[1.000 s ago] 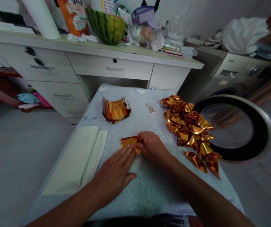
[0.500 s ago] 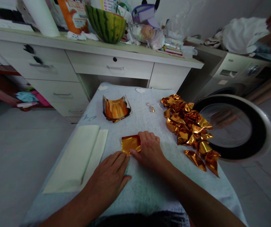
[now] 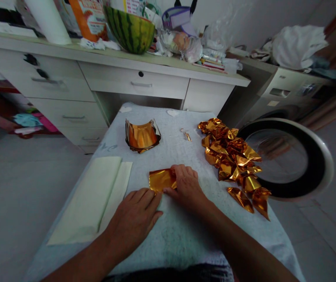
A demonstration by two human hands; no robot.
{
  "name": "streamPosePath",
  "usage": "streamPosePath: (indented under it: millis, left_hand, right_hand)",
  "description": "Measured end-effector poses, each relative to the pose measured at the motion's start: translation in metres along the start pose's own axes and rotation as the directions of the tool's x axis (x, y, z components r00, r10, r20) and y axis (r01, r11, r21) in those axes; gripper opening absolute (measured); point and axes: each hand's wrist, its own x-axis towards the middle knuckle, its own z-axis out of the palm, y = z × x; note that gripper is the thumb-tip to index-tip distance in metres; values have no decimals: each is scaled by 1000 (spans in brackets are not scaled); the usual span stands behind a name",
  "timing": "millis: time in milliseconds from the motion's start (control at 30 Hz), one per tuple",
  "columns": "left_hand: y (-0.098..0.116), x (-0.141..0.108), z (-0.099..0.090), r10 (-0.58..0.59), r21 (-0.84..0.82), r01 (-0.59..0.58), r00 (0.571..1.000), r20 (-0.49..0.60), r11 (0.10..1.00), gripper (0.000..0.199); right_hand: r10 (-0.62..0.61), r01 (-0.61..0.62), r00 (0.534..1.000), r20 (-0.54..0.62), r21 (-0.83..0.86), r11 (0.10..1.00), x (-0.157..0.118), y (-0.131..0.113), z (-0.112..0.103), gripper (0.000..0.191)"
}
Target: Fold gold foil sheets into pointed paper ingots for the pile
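A small rectangle of shiny gold foil (image 3: 160,180) lies on the cloth-covered table between my hands. My right hand (image 3: 187,184) has its fingers curled over the foil's right end, with the thumb at the lower edge. The part under those fingers is hidden. Stretched out flat, my left hand (image 3: 140,213) rests palm down on the cloth, its fingertips touching the foil's lower left edge. Beyond them stands a curved stack of gold foil sheets (image 3: 142,137). On the right is a pile of folded gold foil pieces (image 3: 235,152).
A pale folded paper (image 3: 88,199) lies on the left of the tablecloth (image 3: 182,243). Small foil scraps (image 3: 187,136) lie near the middle back. Behind the table is a white drawer desk (image 3: 138,82) carrying a watermelon half (image 3: 129,31). A washing machine's open door (image 3: 317,156) is at the right.
My right hand has shifted very slightly along the foil, and a bit more of the sheet shows beside the thumb. The whole view has moved a little.
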Motion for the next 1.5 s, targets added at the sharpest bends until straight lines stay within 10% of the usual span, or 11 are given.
streamPosePath:
  millis: [633, 1033, 1233, 1500]
  left_hand:
    - [-1, -9, 8, 62, 89, -47, 982, -180, 995, 29]
    - [-2, 4, -8, -3, -23, 3, 1000, -9, 1000, 18]
    - [-11, 11, 0, 27, -81, -24, 999, 29, 996, 24]
    - [-13, 29, -9, 12, -82, -3, 994, 112, 997, 33]
  right_hand:
    - [29, -29, 999, 38, 9, 1000, -5, 34, -18, 67]
    - [30, -32, 999, 45, 39, 999, -5, 56, -25, 70]
    - [-113, 123, 990, -83, 139, 983, -4, 42, -50, 32]
    - [-383, 367, 908, 168, 122, 922, 9, 17, -34, 18]
